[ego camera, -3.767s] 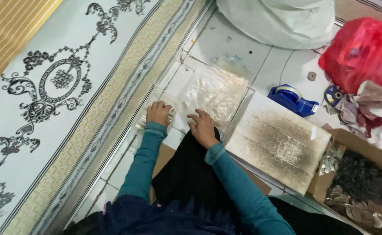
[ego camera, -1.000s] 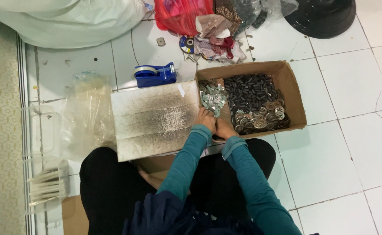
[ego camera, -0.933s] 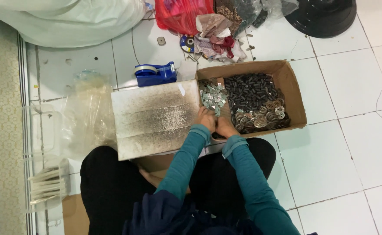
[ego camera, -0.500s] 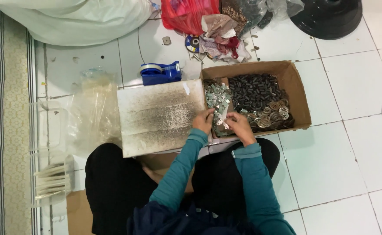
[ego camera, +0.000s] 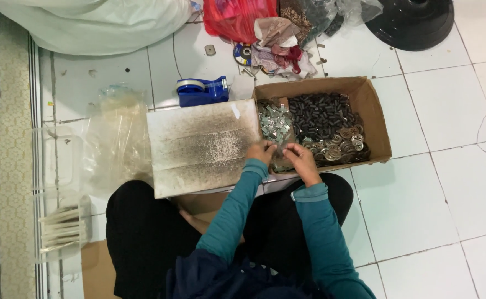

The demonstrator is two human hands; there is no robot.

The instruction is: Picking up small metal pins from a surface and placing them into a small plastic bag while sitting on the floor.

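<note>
One person, seated on the white tiled floor [ego camera: 448,188], teal sleeves, dark trousers. Two hands at work, both at the near edge of one open cardboard box [ego camera: 377,111].

Left hand [ego camera: 260,151]: fingers pinched together, apparently on a small metal piece, too small to make out for certain. Right hand [ego camera: 299,156]: fingers curled in toward the left hand, tips close together; what they clamp, if anything, cannot be told. The hands sit just beside each other, over the box's near left corner.

Box contents, three heaps, pieces too many to count: small flat silvery metal plates [ego camera: 274,123] on the left, squarish and shiny; dark cylindrical parts [ego camera: 320,113] at the far middle, matte black; round metal discs [ego camera: 342,147] near right, ring-like, dull silver.

Left of the box: one flat speckled board [ego camera: 198,144], pale with grey mottled bands, rectangular. Beyond it: one blue tape dispenser [ego camera: 201,90], plastic. Further left: crumpled clear plastic bags [ego camera: 115,138], count unclear, and one bundle of pale sticks [ego camera: 63,228] near left.

Far edge: one red plastic bag [ego camera: 232,16], one large white sack [ego camera: 93,25], one black round disc [ego camera: 414,22].
</note>
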